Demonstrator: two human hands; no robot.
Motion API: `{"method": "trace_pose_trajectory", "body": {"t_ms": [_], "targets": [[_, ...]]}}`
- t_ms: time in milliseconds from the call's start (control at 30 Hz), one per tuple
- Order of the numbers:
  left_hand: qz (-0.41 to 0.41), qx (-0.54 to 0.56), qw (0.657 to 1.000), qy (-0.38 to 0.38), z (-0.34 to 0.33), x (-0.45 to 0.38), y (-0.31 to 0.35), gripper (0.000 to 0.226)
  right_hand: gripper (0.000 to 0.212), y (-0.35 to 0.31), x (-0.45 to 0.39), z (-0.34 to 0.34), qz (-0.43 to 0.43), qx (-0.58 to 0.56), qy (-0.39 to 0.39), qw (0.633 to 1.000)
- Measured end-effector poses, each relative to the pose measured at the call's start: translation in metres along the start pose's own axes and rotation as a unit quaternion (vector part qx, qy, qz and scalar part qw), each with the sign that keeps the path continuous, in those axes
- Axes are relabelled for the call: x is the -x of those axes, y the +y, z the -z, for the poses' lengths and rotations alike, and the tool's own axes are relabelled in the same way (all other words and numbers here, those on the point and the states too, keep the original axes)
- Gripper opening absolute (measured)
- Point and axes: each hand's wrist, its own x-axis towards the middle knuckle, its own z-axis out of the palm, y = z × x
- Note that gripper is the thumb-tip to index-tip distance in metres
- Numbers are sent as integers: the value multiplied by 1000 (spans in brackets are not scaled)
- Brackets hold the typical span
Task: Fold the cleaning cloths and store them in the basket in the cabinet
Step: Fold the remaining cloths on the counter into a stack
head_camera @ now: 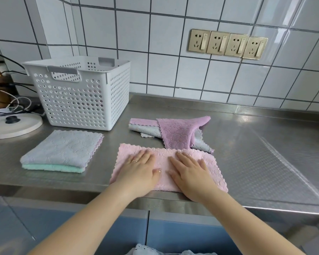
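Both hands lie flat, fingers straight: the left hand (pixel 140 169) and right hand (pixel 190 173) press the soft pink folded cloth (pixel 164 159) on the shiny steel bench (pixel 256 144), likely smoothing it. The white holey plastic basket (pixel 81 92) waits nearby.

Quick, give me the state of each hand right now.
Left hand: open, pressing flat on the pink cloth.
Right hand: open, pressing flat on the same cloth.
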Motion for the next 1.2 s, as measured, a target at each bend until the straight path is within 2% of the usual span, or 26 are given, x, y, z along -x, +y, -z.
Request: {"method": "trace_pose_trajectory", "body": {"t_ms": [133, 233, 300, 333, 400, 467, 500, 567, 600, 700, 800, 867, 1033, 1200], "targets": [[18, -1, 1000, -24, 3, 3, -13, 67, 117, 20, 8, 5, -30, 14, -26, 999], [23, 5, 999, -31, 1, 6, -22, 76, 105, 34, 15, 9, -51, 25, -45, 997], [20, 17, 1000, -16, 1, 7, -24, 73, 95, 36, 17, 12, -59, 26, -65, 996], [8, 26, 1000, 7, 2, 8, -24, 72, 81, 36, 16, 14, -56, 31, -67, 996], [-66, 28, 991, 114, 5, 17, -15, 67, 52, 34, 10, 22, -38, 42, -38, 998], [-163, 44, 963, 211, 6, 29, 1, 43, 39, 29, -3, 32, -4, 4, 32, 999], [-209, 57, 948, 235, 3, 33, 11, 33, 37, 26, -11, 36, 10, -26, 58, 998], [-250, 67, 944, 205, -1, 38, 28, 24, 36, 16, -29, 40, 37, -49, 57, 996], [-252, 62, 948, 184, -3, 39, 33, 22, 38, 10, -38, 39, 46, -41, 37, 997], [-253, 18, 949, 184, -9, 33, 32, 8, 42, -3, -54, 35, 66, -19, -44, 997], [-249, -35, 952, 176, -9, 30, 28, 29, 34, -6, -56, 34, 82, -23, -90, 992], [-257, -47, 949, 178, -8, 30, 26, 33, 26, -4, -56, 35, 82, -39, -97, 991], [-282, 20, 939, 193, -6, 38, -1, 27, 29, 12, -60, 35, 81, -92, -121, 985], [-262, 51, 944, 195, 1, 54, -44, 18, 41, 16, -53, 40, 87, -99, -145, 981]]}}
